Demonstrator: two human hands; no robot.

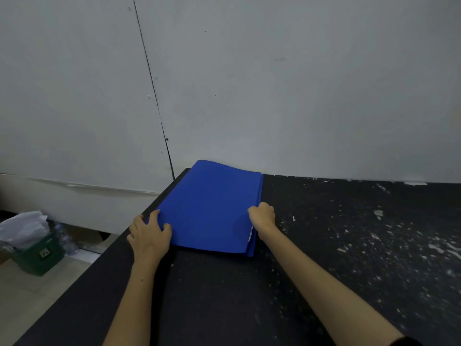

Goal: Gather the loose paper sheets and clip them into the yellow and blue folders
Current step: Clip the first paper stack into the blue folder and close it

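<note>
The blue folder (209, 208) lies closed on the black table (249, 295), at its far left corner by the wall. A thin edge of white paper (251, 234) shows between its covers at the near right side. My left hand (149, 236) rests on the folder's near left edge, fingers spread over the cover and thumb on top. My right hand (262, 217) is curled at the folder's right edge, fingers closed on the cover's side. No yellow folder is in view.
The white wall (274, 83) stands right behind the folder. The table's right part is speckled with white flecks (389, 236). On the floor at the left stand a green bin (37, 255) stuffed with white paper and a plastic bottle (66, 239).
</note>
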